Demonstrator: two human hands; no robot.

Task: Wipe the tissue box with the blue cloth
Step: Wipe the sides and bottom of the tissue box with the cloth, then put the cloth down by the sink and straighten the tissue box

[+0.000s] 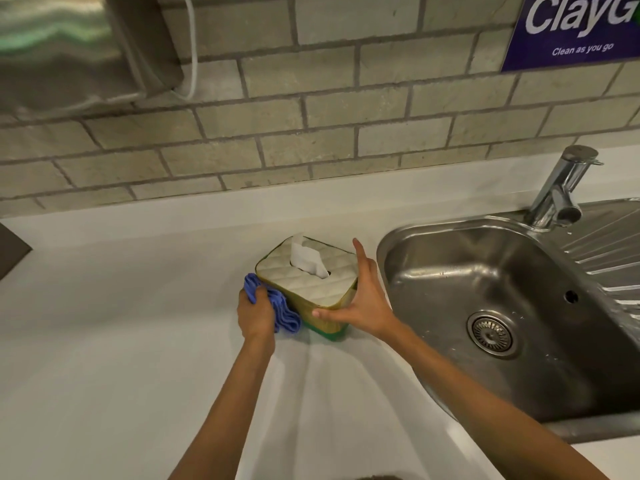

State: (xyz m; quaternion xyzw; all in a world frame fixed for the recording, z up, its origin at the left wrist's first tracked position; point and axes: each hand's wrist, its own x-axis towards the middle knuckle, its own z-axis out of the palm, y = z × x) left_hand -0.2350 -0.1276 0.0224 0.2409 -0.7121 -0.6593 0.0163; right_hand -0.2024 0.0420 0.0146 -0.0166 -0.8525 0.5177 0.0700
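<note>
Just left of the steel sink [485, 271], the white-topped, green-and-gold rectangular tissue box [308, 278] runs diagonally, far-left to near-right. The left hand [254, 315] is clenched around the bunched blue cloth [282, 306] against its left side; the right hand [363, 299], spread wide, braces its near-right corner.

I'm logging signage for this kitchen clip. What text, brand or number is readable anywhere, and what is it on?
"ClayG": large white letters on the blue wall sign, cut off by the frame's right edge.
"Clean as you go": small white line beneath it on the same sign.
Tissue box: no lettering legible on its top or visible sides.
Nothing else readable.
</note>
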